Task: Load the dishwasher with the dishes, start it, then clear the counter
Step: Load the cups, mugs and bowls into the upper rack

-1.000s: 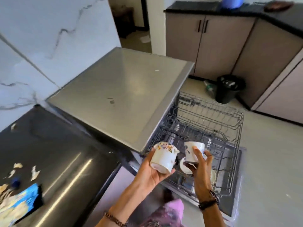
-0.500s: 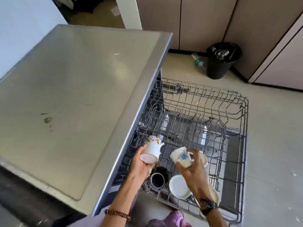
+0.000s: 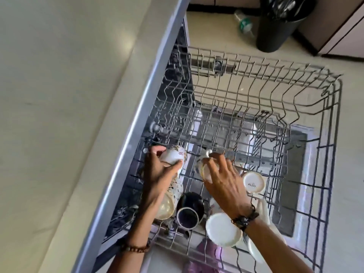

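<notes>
The dishwasher's wire upper rack (image 3: 332, 119) is pulled out under the steel dishwasher top (image 3: 59, 115). My left hand (image 3: 157, 178) grips a white floral cup (image 3: 174, 155), tilted upside down at the rack's near left. My right hand (image 3: 224, 180) grips a second white cup (image 3: 202, 166), tipped on its side just right of the first. In the rack's near part lie a dark mug (image 3: 188, 211), a cream floral cup (image 3: 167, 203), a white cup (image 3: 222, 229) and an upturned white cup (image 3: 253, 182).
A black waste bin (image 3: 275, 26) stands on the floor beyond the rack, with a plastic bottle (image 3: 245, 24) lying beside it. Cabinet doors (image 3: 346, 36) close off the far right. The far half of the rack holds nothing.
Both hands have lowered their cups from above the rack down into its near left part, turning them over. My view has tilted further down and closer to the rack.
</notes>
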